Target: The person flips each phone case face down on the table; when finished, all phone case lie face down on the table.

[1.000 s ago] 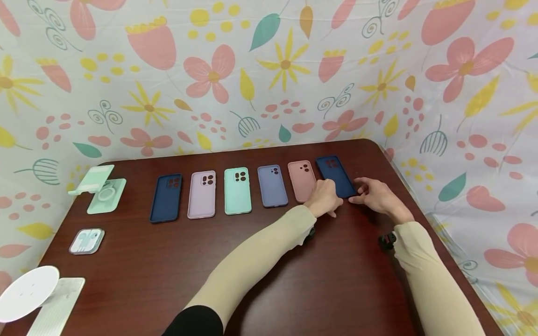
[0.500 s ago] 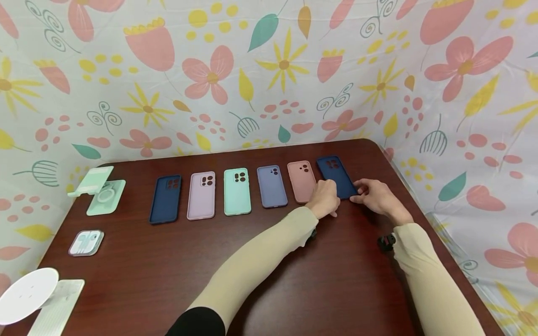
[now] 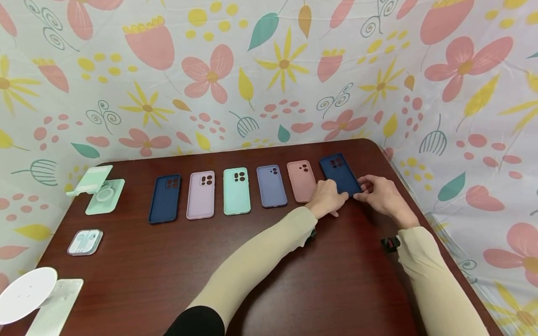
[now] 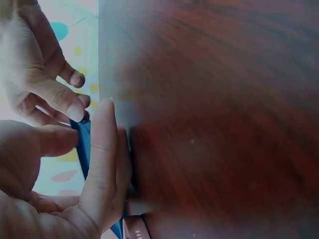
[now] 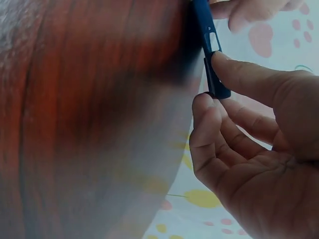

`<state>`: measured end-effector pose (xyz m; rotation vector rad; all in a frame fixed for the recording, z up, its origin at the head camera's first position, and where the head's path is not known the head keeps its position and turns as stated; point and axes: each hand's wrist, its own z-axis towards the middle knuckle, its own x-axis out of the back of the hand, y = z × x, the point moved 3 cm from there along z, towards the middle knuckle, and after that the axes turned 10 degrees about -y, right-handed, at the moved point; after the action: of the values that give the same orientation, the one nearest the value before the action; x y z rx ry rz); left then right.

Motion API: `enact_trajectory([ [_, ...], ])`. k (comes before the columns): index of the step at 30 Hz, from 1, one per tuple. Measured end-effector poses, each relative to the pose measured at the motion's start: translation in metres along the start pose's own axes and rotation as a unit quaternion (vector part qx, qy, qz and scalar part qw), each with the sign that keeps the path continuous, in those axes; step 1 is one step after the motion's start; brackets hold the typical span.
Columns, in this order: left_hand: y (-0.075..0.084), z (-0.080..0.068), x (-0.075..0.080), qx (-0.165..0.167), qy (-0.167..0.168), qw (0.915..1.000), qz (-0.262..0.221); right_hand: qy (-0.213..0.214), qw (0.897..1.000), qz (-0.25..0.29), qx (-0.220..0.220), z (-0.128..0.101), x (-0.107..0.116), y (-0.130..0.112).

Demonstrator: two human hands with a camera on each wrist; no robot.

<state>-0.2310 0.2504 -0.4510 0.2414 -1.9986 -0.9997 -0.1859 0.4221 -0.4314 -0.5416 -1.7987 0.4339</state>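
At the right end of a row of phone cases lies a dark blue phone case (image 3: 338,172), slightly slanted, with its camera cutouts at the far end. My left hand (image 3: 327,198) pinches its near left corner, the thumb at the near edge and the fingers along the side. At the near right corner my right hand (image 3: 381,198) holds the case between thumb and fingers. The right wrist view shows the right thumb (image 5: 244,77) on the end wall by a slot-shaped cutout. A pink phone case (image 3: 300,179) lies just left, partly behind the left hand.
Farther left lie a blue-violet case (image 3: 272,185), a mint case (image 3: 237,192), a lilac case (image 3: 201,196) and another dark blue case (image 3: 164,199). A green folding stand (image 3: 105,197), boxed earphones (image 3: 85,242) and a white round-topped stand (image 3: 27,294) line the left edge. Patterned curtain (image 3: 260,70) surrounds the table.
The dark blue case at the right has shifted slightly right and away, widening its gap from the pink case. My right hand has moved a little right with it; the left thumb now reaches farther right.
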Motion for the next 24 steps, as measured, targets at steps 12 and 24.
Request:
enact_trajectory([
  [12, -0.001, -0.003, -0.001, -0.023, 0.008, 0.9934, -0.112, 0.047, 0.999, -0.001, 0.022, -0.011, 0.006, -0.009],
  [24, 0.0, 0.0, -0.003, 0.005, -0.016, 0.9734, -0.229, 0.063, 0.996, -0.002, 0.055, -0.017, 0.001, -0.022],
])
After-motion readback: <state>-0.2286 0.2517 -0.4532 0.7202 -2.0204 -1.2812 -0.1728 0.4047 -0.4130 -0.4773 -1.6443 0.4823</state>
